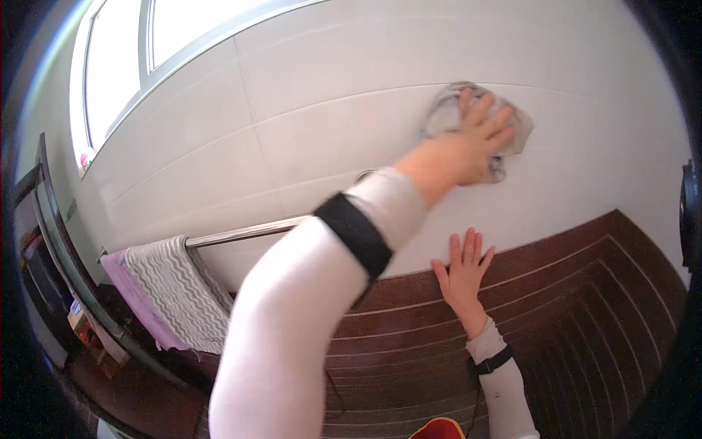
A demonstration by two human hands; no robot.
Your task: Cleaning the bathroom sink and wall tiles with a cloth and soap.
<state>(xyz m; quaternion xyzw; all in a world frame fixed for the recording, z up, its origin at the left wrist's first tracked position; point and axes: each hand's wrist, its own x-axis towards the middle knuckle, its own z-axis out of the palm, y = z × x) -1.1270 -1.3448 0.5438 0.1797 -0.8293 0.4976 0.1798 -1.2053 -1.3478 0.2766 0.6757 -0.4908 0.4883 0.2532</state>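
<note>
Up on the light wall tiles, my left hand [471, 140] presses a grey patterned cloth [524, 129], fingers spread over it; both look blurred. The cloth is bunched, with folds showing above and below the hand. My right hand [465, 274] is lower down, its spread fingers resting against the wall around the border between the light tiles and the dark brown ribbed surface [554, 258]. Nothing shows in it. Both arms have light sleeves with black straps.
A metal towel rail [247, 232] on the left carries a zigzag-patterned towel [170, 291] and a purple towel [134, 296]. My left forearm crosses in front of the rail. A window [192, 33] is at upper left, a dark-framed doorway [60, 219] below. Something red with a yellow edge [439, 429] shows at the bottom.
</note>
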